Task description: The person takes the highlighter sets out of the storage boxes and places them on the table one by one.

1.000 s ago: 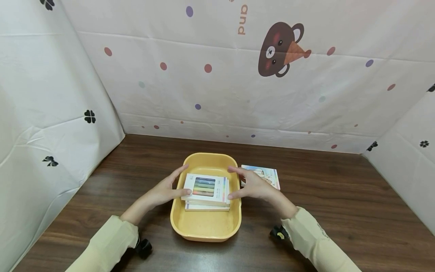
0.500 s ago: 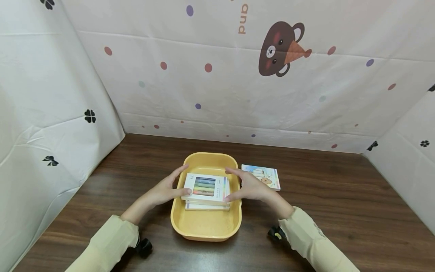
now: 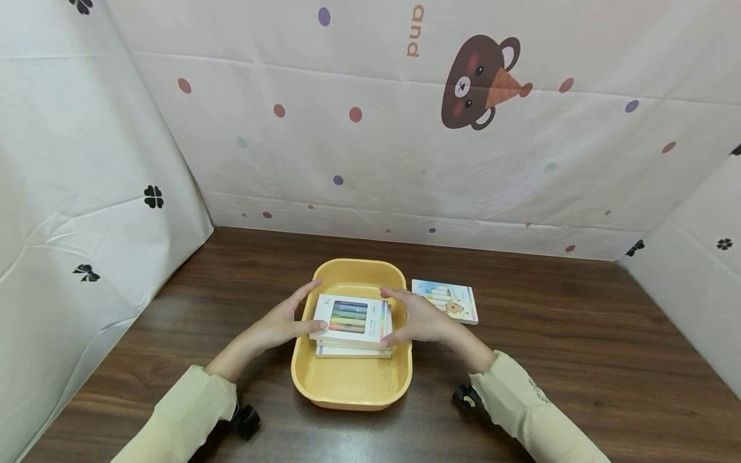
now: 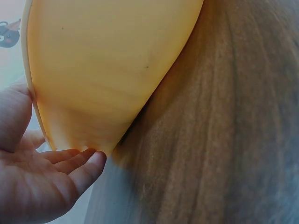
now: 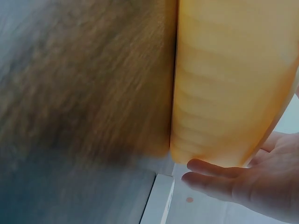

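Observation:
Stacked white boxes with rainbow stripes lie inside a yellow plastic basin (image 3: pixel 353 389). Through the top pen box's (image 3: pixel 348 318) window, a row of colored pens shows. My left hand (image 3: pixel 280 323) holds the basin's left side, thumb over the rim toward the stack. In the left wrist view its fingers (image 4: pixel 96 159) press against the outer wall. At the opposite side, my right hand (image 3: pixel 424 318) straddles the rim, its thumb inside at the stack's right edge. The right wrist view shows other fingers (image 5: pixel 210 184) along the basin's outer wall.
A pale-blue illustrated box (image 3: pixel 448 300) with a bear picture lies on the dark wooden table (image 3: pixel 556 328), right of the basin. Behind the table hangs a white printed cloth (image 3: pixel 289 154), and similar cloth flanks both sides.
My right hand has shifted slightly left, farther over the basin's rim, uncovering more of the blue box. The left hand, basin and stack look unmoved.

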The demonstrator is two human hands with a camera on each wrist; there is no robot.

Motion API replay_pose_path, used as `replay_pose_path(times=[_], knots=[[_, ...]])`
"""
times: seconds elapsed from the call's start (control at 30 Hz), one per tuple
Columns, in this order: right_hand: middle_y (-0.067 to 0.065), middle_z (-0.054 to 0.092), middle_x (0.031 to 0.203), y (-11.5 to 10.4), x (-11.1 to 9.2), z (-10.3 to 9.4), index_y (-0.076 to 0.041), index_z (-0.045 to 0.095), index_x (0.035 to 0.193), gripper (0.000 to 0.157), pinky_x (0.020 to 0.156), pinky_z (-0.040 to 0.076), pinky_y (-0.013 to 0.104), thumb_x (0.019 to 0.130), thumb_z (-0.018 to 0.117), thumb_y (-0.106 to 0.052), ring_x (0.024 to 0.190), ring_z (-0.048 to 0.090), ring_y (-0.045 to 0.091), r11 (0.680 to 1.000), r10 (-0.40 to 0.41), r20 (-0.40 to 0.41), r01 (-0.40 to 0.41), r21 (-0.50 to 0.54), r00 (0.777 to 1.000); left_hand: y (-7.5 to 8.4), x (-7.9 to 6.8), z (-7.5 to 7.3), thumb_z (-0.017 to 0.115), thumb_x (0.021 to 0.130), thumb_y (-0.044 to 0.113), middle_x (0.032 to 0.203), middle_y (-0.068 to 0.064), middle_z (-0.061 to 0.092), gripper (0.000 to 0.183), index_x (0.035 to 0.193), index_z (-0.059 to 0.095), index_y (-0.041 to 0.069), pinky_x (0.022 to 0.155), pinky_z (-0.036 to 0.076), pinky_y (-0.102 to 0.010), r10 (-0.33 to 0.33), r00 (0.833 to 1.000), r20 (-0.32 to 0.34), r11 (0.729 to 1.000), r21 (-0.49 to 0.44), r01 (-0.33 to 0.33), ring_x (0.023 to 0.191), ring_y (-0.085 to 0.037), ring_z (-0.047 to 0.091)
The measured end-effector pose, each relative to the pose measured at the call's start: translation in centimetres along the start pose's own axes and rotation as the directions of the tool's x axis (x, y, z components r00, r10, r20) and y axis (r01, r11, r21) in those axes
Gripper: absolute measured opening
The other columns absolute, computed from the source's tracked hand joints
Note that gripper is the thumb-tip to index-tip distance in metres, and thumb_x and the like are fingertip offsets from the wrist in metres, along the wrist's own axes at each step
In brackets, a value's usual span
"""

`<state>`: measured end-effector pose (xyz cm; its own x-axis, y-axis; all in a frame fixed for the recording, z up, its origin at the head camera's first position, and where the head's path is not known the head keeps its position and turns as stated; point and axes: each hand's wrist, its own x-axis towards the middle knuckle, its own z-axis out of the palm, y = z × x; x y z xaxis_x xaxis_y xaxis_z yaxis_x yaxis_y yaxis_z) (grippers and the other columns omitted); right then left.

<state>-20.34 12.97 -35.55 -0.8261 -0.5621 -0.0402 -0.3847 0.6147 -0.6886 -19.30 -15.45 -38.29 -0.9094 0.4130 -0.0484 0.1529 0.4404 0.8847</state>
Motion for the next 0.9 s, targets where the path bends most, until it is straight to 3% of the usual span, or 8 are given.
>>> replay_pose_path(times=[0.3, 0.57, 0.9], knots=[[0.018, 0.043, 0.136, -0.09, 0.16, 0.28, 0.003, 0.035, 0.137, 0.096, 0.103, 0.028, 0.047, 0.061, 0.084, -0.027, 0.127, 0.035, 0.033, 0.998, -0.035, 0.003, 0.036, -0.050, 0.999, -0.01, 0.06, -0.03, 0.069, 0.081, 0.029, 0.147, -0.019, 0.020, 0.083, 0.146, 0.019, 0.014, 0.099, 0.027, -0.056, -0.001, 1.000, 0.001, 1.000, 0.010, 0.001, 0.130, -0.038, 0.025], [0.021, 0.042, 0.135, -0.02, 0.38, 0.59, 0.001, 0.037, 0.137, 0.095, 0.101, 0.031, 0.047, 0.060, 0.085, -0.028, 0.124, 0.039, 0.034, 0.996, -0.014, 0.005, 0.015, -0.090, 1.000, 0.05, 0.04, -0.04, 0.069, 0.081, 0.028, 0.147, -0.020, 0.020, 0.083, 0.146, 0.019, 0.014, 0.099, 0.027, -0.057, 0.004, 1.000, 0.001, 1.000, 0.009, -0.004, 0.130, -0.038, 0.024], [0.018, 0.044, 0.134, -0.31, 0.47, 0.76, -0.001, 0.037, 0.137, 0.097, 0.099, 0.034, 0.046, 0.058, 0.086, -0.029, 0.122, 0.041, 0.032, 0.994, 0.020, 0.008, -0.019, -0.107, 1.000, -0.05, 0.15, 0.09, 0.070, 0.080, 0.031, 0.147, -0.019, 0.020, 0.084, 0.145, 0.020, 0.017, 0.096, 0.035, -0.050, -0.016, 1.000, -0.002, 1.000, -0.012, 0.016, 0.127, -0.036, 0.030]])
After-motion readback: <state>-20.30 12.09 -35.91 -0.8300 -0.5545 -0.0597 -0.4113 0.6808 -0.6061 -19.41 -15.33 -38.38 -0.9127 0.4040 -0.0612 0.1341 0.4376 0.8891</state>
